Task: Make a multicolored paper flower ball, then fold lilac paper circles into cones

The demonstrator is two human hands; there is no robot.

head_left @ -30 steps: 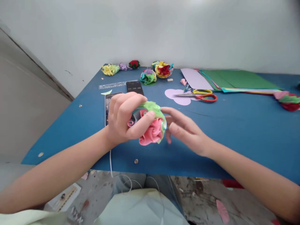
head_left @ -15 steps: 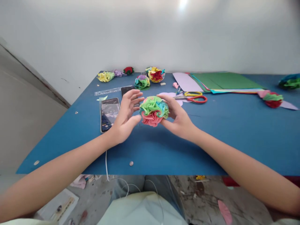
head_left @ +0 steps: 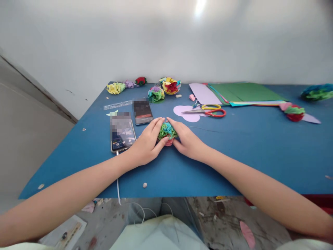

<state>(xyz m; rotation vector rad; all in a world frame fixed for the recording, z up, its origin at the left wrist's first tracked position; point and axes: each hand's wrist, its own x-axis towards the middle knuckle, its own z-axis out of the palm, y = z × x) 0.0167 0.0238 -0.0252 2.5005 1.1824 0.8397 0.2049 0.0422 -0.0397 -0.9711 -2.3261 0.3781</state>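
Between my two hands is a paper flower ball (head_left: 168, 132) with swirled folds of green, blue and pink. My left hand (head_left: 149, 140) cups its left side, the thumb lying over the near face. From the other side my right hand (head_left: 188, 140) closes round it, fingertips close to those of the left at the top. The ball is low over the blue table (head_left: 260, 152); whether it touches the surface I cannot tell. Much of its sides is hidden by the fingers.
Left of my hands lie a phone on a white cable (head_left: 123, 135) and a second phone (head_left: 143, 113). Beyond are scissors (head_left: 215, 111) on a lilac paper shape (head_left: 191, 118), a ruler (head_left: 118, 105), several paper flowers (head_left: 170, 86) and green sheets (head_left: 249, 92). A pink flower piece (head_left: 293, 113) lies right.
Both hands have come down and inward with the flower ball. My left hand, spread beside it before, now presses against it. The ball has turned, showing more blue and less pink.
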